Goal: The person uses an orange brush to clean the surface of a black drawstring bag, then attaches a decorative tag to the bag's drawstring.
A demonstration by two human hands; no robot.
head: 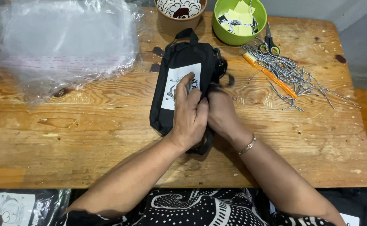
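While both hands press on the black pouch [183,71] at table [87,138] centre, the step in hand appears to be fastening or tucking its strap at the pouch's 3 o'clock edge. The left hand [189,115] lies flat, fingers loosely spread, on the white printed patch [176,83]. The right hand [221,111] curls partly closed against the pouch edge; whether it pinches anything cannot be told. Next, firm hold-down is likely required. Scissors [269,42] and cut cords [292,77] lie at 2 o'clock, clear bags [62,42] at 10 o'clock.
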